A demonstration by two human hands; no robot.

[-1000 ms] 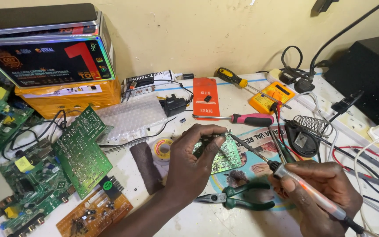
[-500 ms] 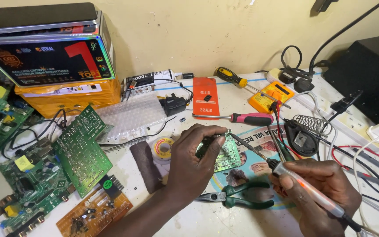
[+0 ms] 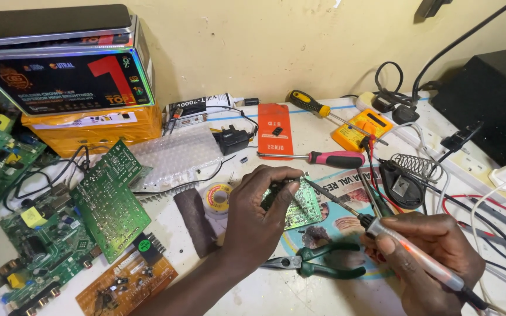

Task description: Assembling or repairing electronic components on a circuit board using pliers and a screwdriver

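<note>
My left hand (image 3: 259,219) covers much of the small green circuit board (image 3: 301,202), so I see only its right part, a pale green face with fine silver tracks; whatever sits under my thumb and fingers is hidden. I pinch that board at its upper left edge, tilted up off the worktop (image 3: 288,295), near the middle of the clutter and over a round printed sheet (image 3: 341,219). My right hand (image 3: 434,257) wraps closed around the soldering iron (image 3: 382,231), whose pale handle runs off toward the lower right, its end lost behind my wrist; the thin dark tip reaches up-left and meets the board's top right edge, though I cannot tell the exact joint it touches. Green-handled pliers (image 3: 317,266) lie just below the board, between my two hands. A solder spool (image 3: 218,197) sits just left of my left hand, beside a dark strip of cloth (image 3: 197,219). The coiled iron stand (image 3: 408,175) and tangled wires crowd the right edge, larger boards fill the left, and the only bare worktop is the strip nearest me.
</note>
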